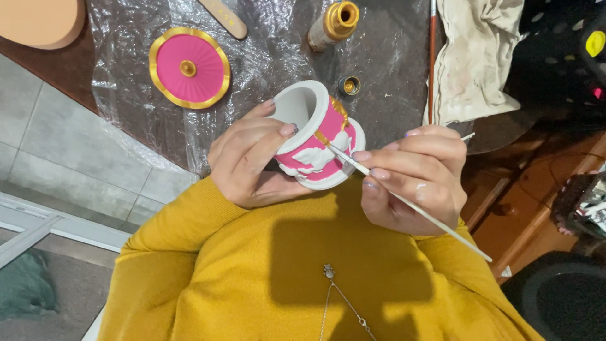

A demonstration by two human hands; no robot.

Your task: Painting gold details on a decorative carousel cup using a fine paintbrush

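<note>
We identify the setting as a home craft corner, not a professional workshop. We base this on the dark table (404, 95), which is covered with a crumpled sheet of clear plastic film (126, 95) as improvised surface protection. We note hobby painting supplies on it: an open bottle of gold paint (333, 25) with its cap (349, 85) set beside it, a red-handled brush (432, 57) and a stained rag (473, 57). We also observe domestic grey floor tiles (57, 139) beside the table.
</note>
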